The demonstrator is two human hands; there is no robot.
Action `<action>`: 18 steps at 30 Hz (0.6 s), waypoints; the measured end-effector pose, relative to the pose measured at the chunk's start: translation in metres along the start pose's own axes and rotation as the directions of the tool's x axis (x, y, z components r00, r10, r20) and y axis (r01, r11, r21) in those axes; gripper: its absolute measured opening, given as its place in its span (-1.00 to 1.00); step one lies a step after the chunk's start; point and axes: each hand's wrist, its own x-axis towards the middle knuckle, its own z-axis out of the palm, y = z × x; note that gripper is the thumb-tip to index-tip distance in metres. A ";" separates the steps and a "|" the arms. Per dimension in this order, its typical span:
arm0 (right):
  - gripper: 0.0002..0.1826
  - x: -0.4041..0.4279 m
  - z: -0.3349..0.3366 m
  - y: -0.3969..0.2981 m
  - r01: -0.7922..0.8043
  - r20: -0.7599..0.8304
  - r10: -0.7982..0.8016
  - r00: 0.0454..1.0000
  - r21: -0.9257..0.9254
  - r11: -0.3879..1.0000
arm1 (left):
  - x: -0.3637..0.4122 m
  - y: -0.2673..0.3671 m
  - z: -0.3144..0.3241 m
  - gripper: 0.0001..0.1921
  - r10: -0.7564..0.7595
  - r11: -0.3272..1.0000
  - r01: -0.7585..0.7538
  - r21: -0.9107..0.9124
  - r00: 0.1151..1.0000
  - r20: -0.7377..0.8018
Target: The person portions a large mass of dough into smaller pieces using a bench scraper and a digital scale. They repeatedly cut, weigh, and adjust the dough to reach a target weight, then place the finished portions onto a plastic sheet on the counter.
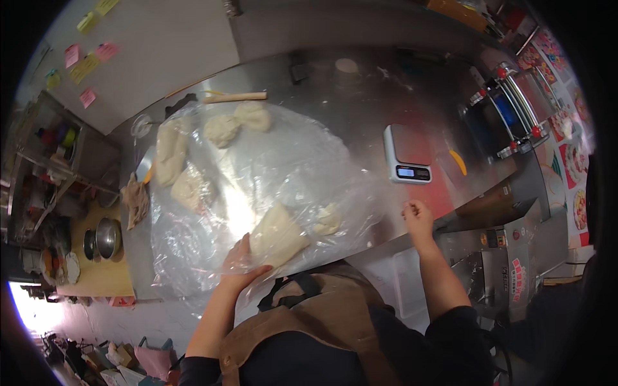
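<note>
My left hand rests with thumb and fingers apart at the near left edge of a large piece of pale dough. Clear plastic sheeting lies over the dough; whether the fingers grip anything is unclear. To the right, my right hand hovers near the table's front edge with curled fingers, below a digital kitchen scale. A small dough lump sits right of the large piece. More dough lies under the plastic at the left: a long piece, a flatter one and two joined lumps.
A wooden rolling pin lies behind the plastic on the metal table. A yellow curved tool is right of the scale. A roller machine stands at the far right. Brown dough and a scraper lie left; metal bowls stand beyond.
</note>
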 end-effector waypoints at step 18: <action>-0.47 0.258 -0.191 0.227 0.029 -0.059 -0.103 0.993 -0.720 0.693 | 0.057 0.054 0.055 -0.22 0.162 0.901 0.003 0.433 0.925 -0.344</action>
